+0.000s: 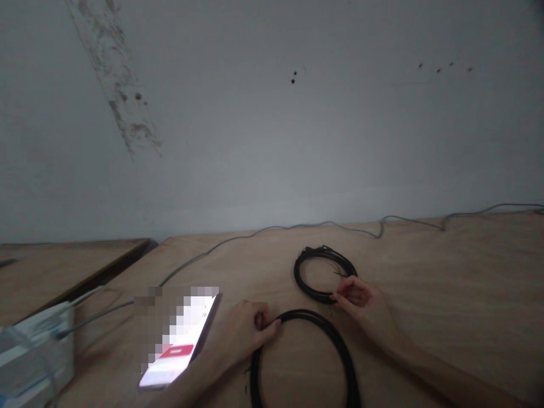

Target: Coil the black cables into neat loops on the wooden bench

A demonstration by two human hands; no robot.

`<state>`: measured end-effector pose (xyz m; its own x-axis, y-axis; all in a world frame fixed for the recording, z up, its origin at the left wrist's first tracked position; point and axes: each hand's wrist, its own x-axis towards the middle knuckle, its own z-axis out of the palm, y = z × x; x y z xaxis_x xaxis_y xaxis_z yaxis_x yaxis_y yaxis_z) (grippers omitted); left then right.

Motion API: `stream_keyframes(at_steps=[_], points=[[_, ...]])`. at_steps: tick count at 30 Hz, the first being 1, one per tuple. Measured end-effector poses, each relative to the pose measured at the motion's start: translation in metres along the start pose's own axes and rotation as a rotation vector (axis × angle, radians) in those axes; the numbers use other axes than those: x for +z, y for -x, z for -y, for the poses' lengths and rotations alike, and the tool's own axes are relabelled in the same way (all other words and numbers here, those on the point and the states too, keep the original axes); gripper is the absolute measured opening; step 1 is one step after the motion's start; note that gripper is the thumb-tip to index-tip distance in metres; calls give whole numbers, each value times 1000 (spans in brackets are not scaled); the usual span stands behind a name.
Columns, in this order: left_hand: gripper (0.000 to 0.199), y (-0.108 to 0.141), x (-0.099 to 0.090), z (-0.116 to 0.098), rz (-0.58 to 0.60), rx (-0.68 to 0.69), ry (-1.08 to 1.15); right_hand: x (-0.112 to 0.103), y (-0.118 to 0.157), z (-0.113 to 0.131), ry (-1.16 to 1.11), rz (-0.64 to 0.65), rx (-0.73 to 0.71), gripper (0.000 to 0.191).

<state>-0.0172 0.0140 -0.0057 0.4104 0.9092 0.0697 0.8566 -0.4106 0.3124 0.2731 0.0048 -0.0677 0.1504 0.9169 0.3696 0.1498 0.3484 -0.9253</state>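
Two coils of black cable lie on the wooden table. The larger coil (338,341) is nearest to me, cut off by the bottom edge of the view. My left hand (249,328) pinches its upper left side between thumb and fingers. Just beyond it is the smaller coil (301,279), which has thin tie ends sticking out. The thumb and index finger of my right hand (361,300) are closed on the lower right side of this smaller coil.
A phone (182,345) with a lit screen lies left of my left hand. A white box (38,357) stands at the lower left. A thin grey cable (187,263) runs from it along the back of the wooden table (446,283), by the wall.
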Motion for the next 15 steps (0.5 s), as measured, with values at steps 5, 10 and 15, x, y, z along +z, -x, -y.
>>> stream_keyframes(at_steps=[5,10,15], points=[[42,4,-1,-2,18,45,-17,2,2,-3,-36,-7,1,32],[52,5,-7,-10,-3,-23,-11,4,1,-1,10,11,-34,28],[43,-1,-4,-10,-5,66,-53,0,-8,-1,200,139,-107,16]])
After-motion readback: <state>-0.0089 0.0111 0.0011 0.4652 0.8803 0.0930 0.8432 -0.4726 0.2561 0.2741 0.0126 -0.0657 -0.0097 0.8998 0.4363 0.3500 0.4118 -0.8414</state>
